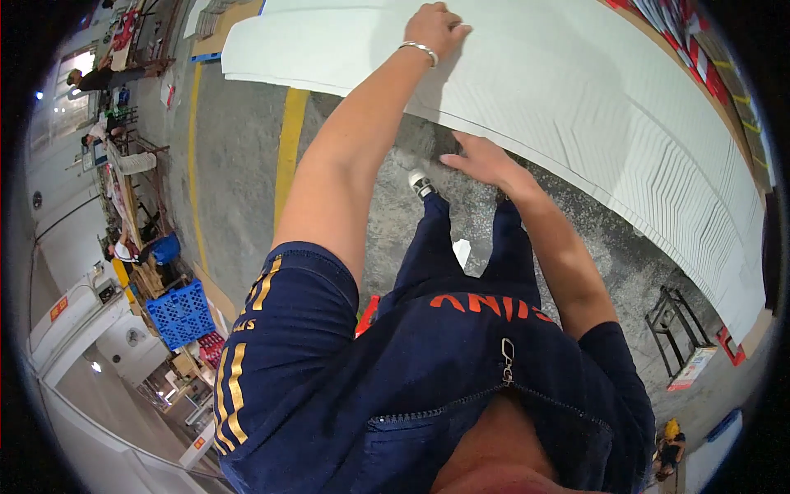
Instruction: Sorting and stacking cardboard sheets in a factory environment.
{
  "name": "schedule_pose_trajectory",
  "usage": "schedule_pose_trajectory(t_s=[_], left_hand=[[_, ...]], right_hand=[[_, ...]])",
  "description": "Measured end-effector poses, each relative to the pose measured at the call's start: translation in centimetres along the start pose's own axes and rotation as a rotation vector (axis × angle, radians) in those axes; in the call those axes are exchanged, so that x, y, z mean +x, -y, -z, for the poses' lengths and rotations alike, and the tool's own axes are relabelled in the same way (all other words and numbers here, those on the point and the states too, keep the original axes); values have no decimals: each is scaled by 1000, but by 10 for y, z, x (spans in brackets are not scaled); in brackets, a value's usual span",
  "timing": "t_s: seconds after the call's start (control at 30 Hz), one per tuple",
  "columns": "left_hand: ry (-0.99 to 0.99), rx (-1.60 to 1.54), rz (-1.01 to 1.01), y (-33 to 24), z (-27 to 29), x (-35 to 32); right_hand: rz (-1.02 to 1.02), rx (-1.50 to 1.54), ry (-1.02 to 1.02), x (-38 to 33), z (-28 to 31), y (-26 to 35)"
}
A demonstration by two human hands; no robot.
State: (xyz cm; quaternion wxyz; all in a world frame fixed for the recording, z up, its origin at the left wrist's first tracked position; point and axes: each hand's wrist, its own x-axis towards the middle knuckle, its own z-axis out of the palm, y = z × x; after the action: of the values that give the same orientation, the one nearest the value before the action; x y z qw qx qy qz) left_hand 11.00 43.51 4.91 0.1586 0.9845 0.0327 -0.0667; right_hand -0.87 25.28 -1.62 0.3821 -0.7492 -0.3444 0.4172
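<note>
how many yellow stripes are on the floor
2: a wide stripe left of the person's left forearm, and a thinner stripe farther left. More may be hidden by the white sheets.

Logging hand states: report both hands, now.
Left hand: curled over the white sheets; grip can't be told.
Right hand: open, apparently empty.

There are two bare hands: one left hand (436,31) and one right hand (484,159). I count one bracelet (420,53), one black metal stand (676,329), and, on the left part of the floor (239,148), two yellow stripes (290,148). White sheets (535,66) are many, too thin for counting exactly.
</note>
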Motion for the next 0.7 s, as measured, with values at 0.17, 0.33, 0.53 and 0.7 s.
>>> schedule_pose_trajectory(t_s=[0.17, 0.33, 0.53, 0.7], left_hand=[[-268, 42, -104, 73, -28, -4], [-364, -122, -252, 57, -13, -30], [-494, -585, -225, 155, 18, -263], [1211, -156, 377, 326, -72, -510]], right_hand=[[-187, -33, 239, 10, -14, 84], [-117, -58, -204, 21, -37, 47], [-394, -340, 401, -34, -121, 22], [-432, -565, 627, -37, -133, 26]])
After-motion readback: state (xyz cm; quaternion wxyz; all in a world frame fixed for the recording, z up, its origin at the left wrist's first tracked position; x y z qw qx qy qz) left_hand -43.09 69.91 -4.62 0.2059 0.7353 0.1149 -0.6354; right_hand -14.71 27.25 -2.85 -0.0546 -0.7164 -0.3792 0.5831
